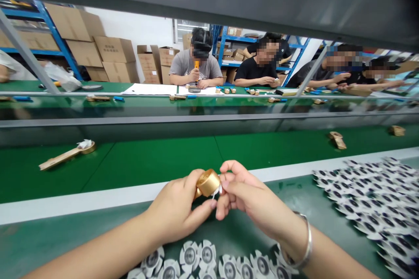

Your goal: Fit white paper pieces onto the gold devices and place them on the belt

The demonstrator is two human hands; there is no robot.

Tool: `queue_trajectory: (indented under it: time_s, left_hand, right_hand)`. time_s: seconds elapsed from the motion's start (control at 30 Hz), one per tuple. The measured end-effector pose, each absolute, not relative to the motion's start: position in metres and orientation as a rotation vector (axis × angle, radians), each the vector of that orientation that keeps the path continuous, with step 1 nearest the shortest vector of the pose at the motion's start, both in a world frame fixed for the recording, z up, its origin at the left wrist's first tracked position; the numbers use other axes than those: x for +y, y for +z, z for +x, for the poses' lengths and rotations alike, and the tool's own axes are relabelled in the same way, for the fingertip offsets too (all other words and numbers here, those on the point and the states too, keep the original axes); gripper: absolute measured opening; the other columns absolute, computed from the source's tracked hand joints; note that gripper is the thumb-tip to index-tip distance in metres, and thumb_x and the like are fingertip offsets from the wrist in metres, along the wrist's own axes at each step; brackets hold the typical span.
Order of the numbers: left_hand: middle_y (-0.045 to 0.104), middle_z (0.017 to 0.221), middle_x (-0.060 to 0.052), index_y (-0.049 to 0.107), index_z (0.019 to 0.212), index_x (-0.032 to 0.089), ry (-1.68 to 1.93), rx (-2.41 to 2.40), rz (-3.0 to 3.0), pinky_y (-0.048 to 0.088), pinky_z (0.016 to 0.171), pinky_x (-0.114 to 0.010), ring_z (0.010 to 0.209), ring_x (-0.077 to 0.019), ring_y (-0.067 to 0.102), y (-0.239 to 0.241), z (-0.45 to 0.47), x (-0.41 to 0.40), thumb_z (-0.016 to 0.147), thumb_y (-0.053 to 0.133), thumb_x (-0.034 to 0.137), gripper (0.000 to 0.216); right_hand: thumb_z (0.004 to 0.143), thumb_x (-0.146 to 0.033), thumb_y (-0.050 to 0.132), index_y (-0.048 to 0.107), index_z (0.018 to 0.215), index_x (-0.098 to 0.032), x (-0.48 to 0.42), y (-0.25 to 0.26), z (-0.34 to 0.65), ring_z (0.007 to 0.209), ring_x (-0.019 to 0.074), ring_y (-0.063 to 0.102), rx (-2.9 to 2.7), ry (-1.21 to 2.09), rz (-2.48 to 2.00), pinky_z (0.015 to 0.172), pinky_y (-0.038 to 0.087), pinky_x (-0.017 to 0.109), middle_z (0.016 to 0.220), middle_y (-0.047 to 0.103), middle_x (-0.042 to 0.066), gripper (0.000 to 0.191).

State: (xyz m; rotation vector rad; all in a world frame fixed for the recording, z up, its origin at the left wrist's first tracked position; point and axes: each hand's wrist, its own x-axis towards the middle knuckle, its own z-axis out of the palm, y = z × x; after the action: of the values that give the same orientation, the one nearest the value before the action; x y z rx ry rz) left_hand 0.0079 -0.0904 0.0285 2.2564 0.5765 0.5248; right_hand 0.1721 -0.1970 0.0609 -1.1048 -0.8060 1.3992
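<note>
My left hand (180, 205) is closed around a gold fan housing (209, 183) with a round, ring-shaped head, held above the front edge of the green bench. At the right side of that head, the fingertips of my right hand (240, 192) pinch a white fan blade (217, 191), mostly hidden by the fingers and the housing. A silver bangle circles my right wrist. Below my hands lie several loose white fan blades (207, 253) with dark round centres.
A dense patch of white fan blades (376, 200) covers the bench at right. On the green belt (170, 157) lie a gold housing with white blades (70, 154) at left and gold housings (337, 140) at right. Across the line, several people (196, 63) work under an overhead shelf (209, 0).
</note>
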Motion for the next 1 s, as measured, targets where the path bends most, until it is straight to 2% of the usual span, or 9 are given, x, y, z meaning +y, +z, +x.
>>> queue_trajectory:
  time_s: [0.13,0.33,0.47,0.6,0.7,0.87,1.0]
  left_hand:
    - [0.061,0.07,0.0,0.058,0.099,0.022,0.409,0.646,2.213,0.03,0.055,-0.024,0.059,-0.016,0.051,0.025,0.01,-0.083,0.088,0.057,0.053,0.032]
    - [0.052,0.064,0.002,0.059,0.09,0.021,0.482,0.791,2.062,0.032,0.058,-0.023,0.061,-0.0159,0.048,0.018,0.014,-0.058,0.09,0.049,0.058,0.038]
    - [0.06,0.075,-0.001,0.059,0.095,0.022,0.488,0.911,2.092,0.033,0.063,-0.024,0.072,-0.0211,0.055,0.016,0.014,-0.029,0.088,0.049,0.061,0.04]
    - [0.061,0.069,-0.002,0.057,0.097,0.024,0.476,1.03,2.265,0.029,0.059,-0.025,0.066,-0.0245,0.055,0.015,0.008,-0.006,0.085,0.053,0.062,0.04]
    - [0.065,0.079,-0.005,0.055,0.108,0.026,0.49,1.062,2.431,0.026,0.057,-0.026,0.068,-0.0267,0.056,0.013,0.005,-0.001,0.085,0.054,0.06,0.041]
    - [0.064,0.097,-0.011,0.06,0.108,0.022,0.468,1.053,2.656,0.035,0.071,-0.031,0.092,-0.0303,0.056,0.006,0.005,-0.001,0.095,0.039,0.048,0.036]
    - [0.06,0.1,-0.011,0.061,0.105,0.018,0.379,1.098,2.815,0.039,0.075,-0.036,0.09,-0.0276,0.054,0.0,0.005,0.004,0.098,0.028,0.042,0.041]
  right_hand:
    - [0.079,-0.042,0.065,0.037,0.108,-0.023,-0.189,0.052,0.18,0.057,0.014,0.065,-0.863,1.4,-1.164,0.057,0.044,0.025,0.077,0.057,-0.005,0.045]
    - [0.082,-0.035,0.056,0.038,0.11,-0.021,-0.171,0.024,0.219,0.053,0.0101,0.056,-0.884,0.979,-1.37,0.054,0.041,0.023,0.075,0.056,-0.005,0.036]
    - [0.086,-0.031,0.051,0.038,0.11,-0.02,-0.163,-0.001,0.253,0.052,0.0102,0.054,-0.934,0.702,-1.471,0.054,0.041,0.023,0.075,0.053,-0.006,0.03]
    - [0.089,-0.027,0.047,0.037,0.114,-0.021,-0.161,-0.015,0.272,0.056,0.0117,0.055,-1.036,0.515,-1.552,0.058,0.045,0.026,0.08,0.053,-0.004,0.027]
    - [0.091,-0.025,0.047,0.038,0.118,-0.021,-0.165,-0.015,0.275,0.061,0.0127,0.055,-1.131,0.393,-1.601,0.061,0.045,0.027,0.084,0.053,-0.003,0.029]
    - [0.089,-0.019,0.049,0.043,0.121,-0.019,-0.169,-0.015,0.275,0.057,0.0113,0.05,-1.294,0.233,-1.651,0.06,0.041,0.026,0.092,0.057,0.0,0.033]
    - [0.087,-0.016,0.048,0.043,0.121,-0.019,-0.165,-0.024,0.281,0.055,0.0108,0.052,-1.345,0.158,-1.678,0.059,0.043,0.026,0.092,0.058,0.001,0.035]
